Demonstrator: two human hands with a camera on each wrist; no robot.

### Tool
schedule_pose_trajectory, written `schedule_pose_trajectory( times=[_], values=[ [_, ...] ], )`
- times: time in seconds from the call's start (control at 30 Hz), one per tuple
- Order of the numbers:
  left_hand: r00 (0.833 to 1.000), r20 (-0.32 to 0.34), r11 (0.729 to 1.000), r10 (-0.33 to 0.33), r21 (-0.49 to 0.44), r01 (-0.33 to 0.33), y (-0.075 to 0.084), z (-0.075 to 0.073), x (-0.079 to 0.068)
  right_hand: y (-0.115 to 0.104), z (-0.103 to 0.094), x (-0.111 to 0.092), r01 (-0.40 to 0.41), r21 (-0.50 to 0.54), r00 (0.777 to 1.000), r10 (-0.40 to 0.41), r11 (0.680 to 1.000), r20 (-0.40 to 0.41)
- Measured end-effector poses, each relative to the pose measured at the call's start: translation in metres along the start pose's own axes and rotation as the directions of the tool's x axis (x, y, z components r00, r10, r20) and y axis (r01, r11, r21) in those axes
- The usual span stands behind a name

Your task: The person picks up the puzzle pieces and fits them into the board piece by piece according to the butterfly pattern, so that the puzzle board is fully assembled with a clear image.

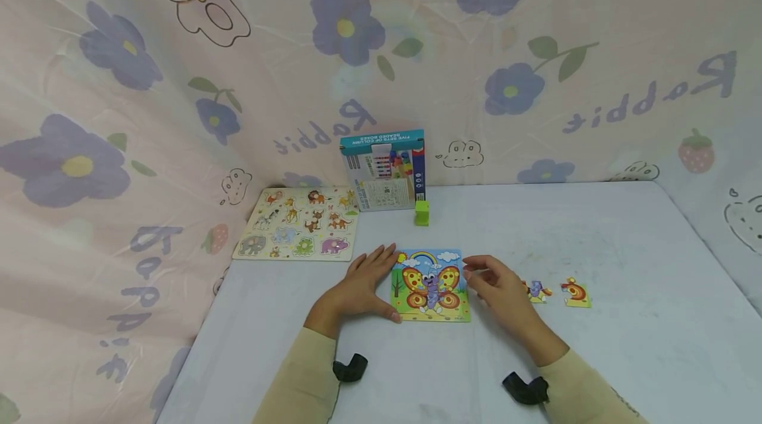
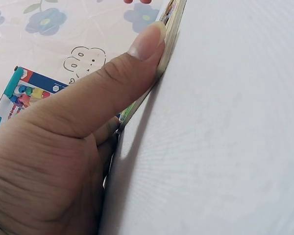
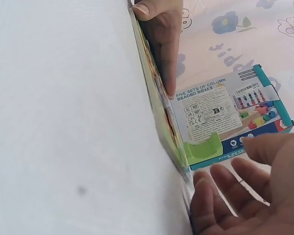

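Note:
A square butterfly puzzle (image 1: 430,286), with a rainbow across its top, lies flat on the white table. My left hand (image 1: 363,292) rests along its left side with fingers spread. In the left wrist view the thumb (image 2: 122,73) lies straight against the board's edge. Beside the board's right edge is my right hand (image 1: 497,288), its fingers loosely bent. The right wrist view shows the right thumb (image 3: 262,147) apart from the fingers, nothing between them. Two puzzle pieces lie to the right: one (image 1: 538,290), partly hidden by the right hand, and a snail-like one (image 1: 576,293).
An animal puzzle board (image 1: 297,222) lies at the back left. Near it stands a bead-set box (image 1: 383,176), with a small green block (image 1: 422,213) in front of its right corner. A patterned curtain (image 1: 512,139) hangs behind the table (image 1: 643,358).

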State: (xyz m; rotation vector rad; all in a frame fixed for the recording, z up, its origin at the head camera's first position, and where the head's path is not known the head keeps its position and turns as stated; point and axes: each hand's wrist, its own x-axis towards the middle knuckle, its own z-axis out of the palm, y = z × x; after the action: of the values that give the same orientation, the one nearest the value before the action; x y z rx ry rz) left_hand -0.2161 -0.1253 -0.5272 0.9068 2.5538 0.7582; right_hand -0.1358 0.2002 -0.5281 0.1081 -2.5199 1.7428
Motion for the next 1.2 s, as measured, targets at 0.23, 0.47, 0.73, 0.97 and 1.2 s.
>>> schedule_pose_trajectory(
  times=[0.23,0.47,0.73,0.97,1.2],
  values=[
    [1.0,-0.001,1.0,0.004,0.006,-0.003,0.0,-0.001,0.0,0.005,0.003,-0.001,0.259,-0.281,0.96,-0.215,0.924,0.177],
    [1.0,-0.006,1.0,0.007,0.012,-0.007,-0.001,0.0,0.001,0.007,0.006,-0.005,0.41,-0.445,0.902,-0.282,0.796,0.326],
    [1.0,-0.005,1.0,0.002,0.0,-0.002,-0.001,0.001,0.0,0.01,0.006,-0.007,0.37,-0.424,0.916,-0.249,0.826,0.314],
    [1.0,0.0,1.0,-0.004,0.004,0.004,-0.001,0.001,0.0,0.006,-0.002,-0.007,0.229,-0.221,0.961,-0.184,0.948,0.204],
    [1.0,0.003,1.0,-0.004,0.005,0.004,0.001,0.0,-0.001,0.003,-0.025,-0.012,0.146,-0.009,0.984,-0.144,0.989,0.105]
  ],
)
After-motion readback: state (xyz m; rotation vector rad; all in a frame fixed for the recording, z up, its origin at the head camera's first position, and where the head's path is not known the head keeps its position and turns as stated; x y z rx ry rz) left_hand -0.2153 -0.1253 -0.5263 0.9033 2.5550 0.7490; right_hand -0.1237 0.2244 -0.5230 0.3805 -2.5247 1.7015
